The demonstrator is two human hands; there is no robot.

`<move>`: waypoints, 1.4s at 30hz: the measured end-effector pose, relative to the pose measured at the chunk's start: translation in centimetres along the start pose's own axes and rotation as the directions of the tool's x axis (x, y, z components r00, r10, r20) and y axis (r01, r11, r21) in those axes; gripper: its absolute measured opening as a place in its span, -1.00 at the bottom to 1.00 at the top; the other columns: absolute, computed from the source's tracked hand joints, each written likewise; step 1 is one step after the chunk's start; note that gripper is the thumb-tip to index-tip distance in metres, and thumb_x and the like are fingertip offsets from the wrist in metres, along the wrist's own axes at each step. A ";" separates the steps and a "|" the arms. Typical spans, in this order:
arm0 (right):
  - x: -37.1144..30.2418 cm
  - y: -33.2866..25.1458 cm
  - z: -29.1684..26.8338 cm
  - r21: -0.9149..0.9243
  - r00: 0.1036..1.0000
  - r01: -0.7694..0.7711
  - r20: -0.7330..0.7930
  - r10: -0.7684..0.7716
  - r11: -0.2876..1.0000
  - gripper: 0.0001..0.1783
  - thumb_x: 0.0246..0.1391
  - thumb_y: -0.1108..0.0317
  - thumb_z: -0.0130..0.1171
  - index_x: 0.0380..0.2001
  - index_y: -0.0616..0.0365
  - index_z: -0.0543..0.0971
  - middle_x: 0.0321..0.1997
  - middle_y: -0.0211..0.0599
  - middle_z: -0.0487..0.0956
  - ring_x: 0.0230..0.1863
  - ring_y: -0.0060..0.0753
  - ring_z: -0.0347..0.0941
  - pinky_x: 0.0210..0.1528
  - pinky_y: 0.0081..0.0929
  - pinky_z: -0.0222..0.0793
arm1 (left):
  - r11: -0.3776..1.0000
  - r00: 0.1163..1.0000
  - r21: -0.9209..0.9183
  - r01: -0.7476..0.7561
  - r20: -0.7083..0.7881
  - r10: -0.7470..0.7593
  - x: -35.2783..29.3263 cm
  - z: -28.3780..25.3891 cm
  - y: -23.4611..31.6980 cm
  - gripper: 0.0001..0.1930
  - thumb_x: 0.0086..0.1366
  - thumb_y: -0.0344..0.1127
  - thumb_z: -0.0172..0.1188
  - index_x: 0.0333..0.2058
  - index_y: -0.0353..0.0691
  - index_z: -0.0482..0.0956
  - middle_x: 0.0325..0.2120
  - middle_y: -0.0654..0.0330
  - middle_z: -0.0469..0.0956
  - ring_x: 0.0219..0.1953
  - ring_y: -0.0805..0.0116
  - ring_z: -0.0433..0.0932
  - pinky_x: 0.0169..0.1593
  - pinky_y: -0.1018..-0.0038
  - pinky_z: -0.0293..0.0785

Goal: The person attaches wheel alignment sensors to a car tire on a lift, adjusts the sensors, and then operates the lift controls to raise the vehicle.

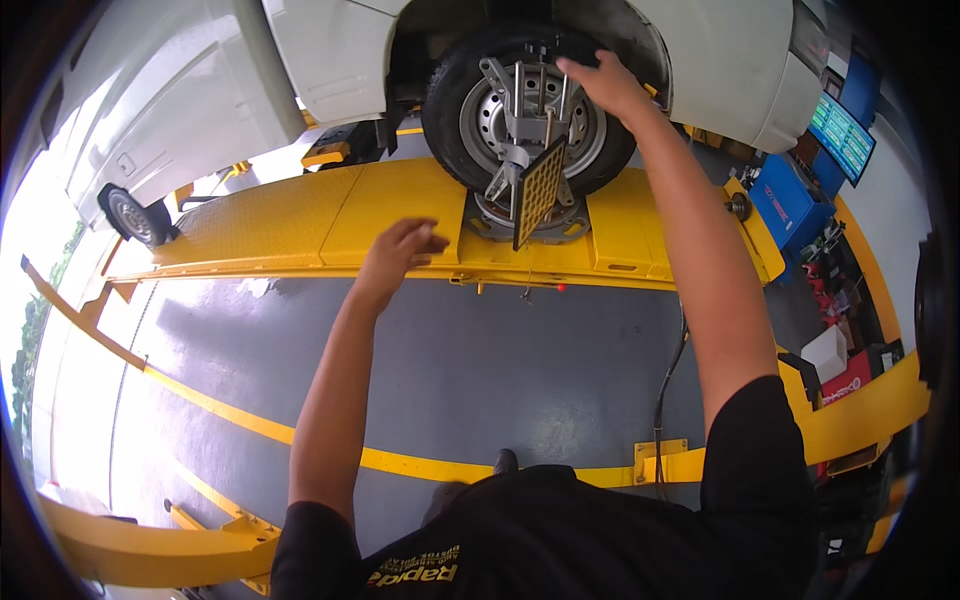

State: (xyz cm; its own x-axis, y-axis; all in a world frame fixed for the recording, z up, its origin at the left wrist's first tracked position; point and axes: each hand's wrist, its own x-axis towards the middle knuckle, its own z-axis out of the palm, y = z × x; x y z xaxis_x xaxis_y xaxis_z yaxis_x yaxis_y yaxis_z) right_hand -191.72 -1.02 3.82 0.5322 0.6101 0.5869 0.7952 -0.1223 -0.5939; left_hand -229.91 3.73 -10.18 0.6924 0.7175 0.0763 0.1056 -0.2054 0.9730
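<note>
A metal wheel clamp [541, 118] sits against the front wheel's steel rim [471, 135] and black tyre [448, 130]. A yellow-and-black patterned alignment target [540, 194] is attached to it, turned at an angle. My right hand [608, 84] is raised at the clamp's upper right, thumb and fingers apart; whether it touches the rods I cannot tell. My left hand [402, 256] hovers lower, left of the target and in front of the yellow ramp, its fingers loosely bent with nothing in them.
A white vehicle [335, 50] stands on the yellow lift ramp [385, 215], with its rear wheel [137, 215] at far left. To the right are a blue cabinet [788, 208], a lit screen [842, 136] and a hanging black cable [662, 390]. Yellow bars [205, 545] curve around the grey floor.
</note>
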 end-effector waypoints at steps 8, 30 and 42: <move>9.9 -0.4 9.7 -0.103 0.957 -0.285 -0.091 0.276 0.953 0.21 -0.29 -0.42 0.32 0.18 0.43 0.29 0.19 0.25 0.42 0.21 0.12 0.40 0.19 -0.11 0.34 | 0.987 0.990 -0.136 -0.082 0.101 0.096 25.9 0.6 2.5 -0.55 0.40 -0.08 0.03 0.11 -0.29 0.43 -0.12 0.13 0.60 -0.06 0.32 0.55 0.01 0.41 0.44; 12.1 4.6 10.1 0.271 0.976 0.175 -0.172 -0.131 0.947 -0.32 -0.48 0.02 0.55 -0.25 0.24 0.62 -0.25 -0.18 0.58 -0.17 -0.38 0.49 -0.06 -0.51 0.34 | 0.821 0.820 -0.292 -0.490 -0.474 0.321 40.3 10.7 1.8 -0.36 0.20 -0.22 0.33 0.13 -0.42 0.26 -0.11 -0.01 0.51 -0.06 0.23 0.48 0.09 0.41 0.34; 10.6 -0.6 7.1 -0.466 0.938 0.199 -0.165 -0.306 0.862 -0.60 -0.04 0.06 0.31 -0.29 0.19 0.62 -0.39 -0.34 0.62 -0.35 -0.40 0.54 -0.37 -0.45 0.37 | 0.758 0.813 -0.410 -0.507 -0.521 0.261 43.4 10.9 -0.9 -0.64 0.23 -0.41 0.28 -0.02 -0.32 0.43 -0.24 0.15 0.58 -0.27 0.36 0.60 -0.24 0.49 0.52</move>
State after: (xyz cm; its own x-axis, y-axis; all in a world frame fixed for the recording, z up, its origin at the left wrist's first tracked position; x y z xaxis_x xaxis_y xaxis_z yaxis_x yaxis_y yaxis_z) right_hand -188.65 11.07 6.51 0.3038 0.4801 0.8229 0.9269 -0.3486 -0.1388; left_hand -192.13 27.79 -10.10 0.2183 0.8763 0.4294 -0.5635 -0.2460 0.7886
